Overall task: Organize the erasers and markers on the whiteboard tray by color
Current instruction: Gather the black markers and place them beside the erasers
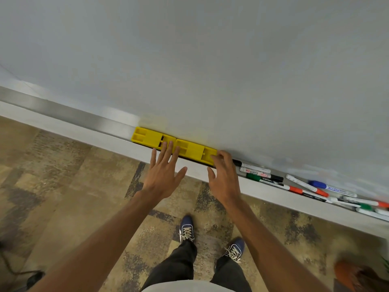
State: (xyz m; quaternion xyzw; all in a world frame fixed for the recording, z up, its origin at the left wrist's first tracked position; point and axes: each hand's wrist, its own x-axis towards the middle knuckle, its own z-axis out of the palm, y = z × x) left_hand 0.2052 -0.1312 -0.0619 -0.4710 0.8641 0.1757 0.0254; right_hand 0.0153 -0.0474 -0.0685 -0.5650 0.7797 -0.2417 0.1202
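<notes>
The grey metal whiteboard tray (69,119) lies bare to the left of two yellow plastic erasers (172,145), which sit end to end and fill its depth. To their right, a loose jumble of white-barrelled markers (294,182) crowds the channel. The white board surface (189,60) walls off the back.

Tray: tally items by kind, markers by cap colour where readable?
Yellow erasers: 2
Black-capped markers: 2
Green-capped markers: 2
Red-capped markers: 3
Blue-capped marker: 1
Total: 10 readable; more markers overlap at the right edge of the tray, colours unclear.
</notes>
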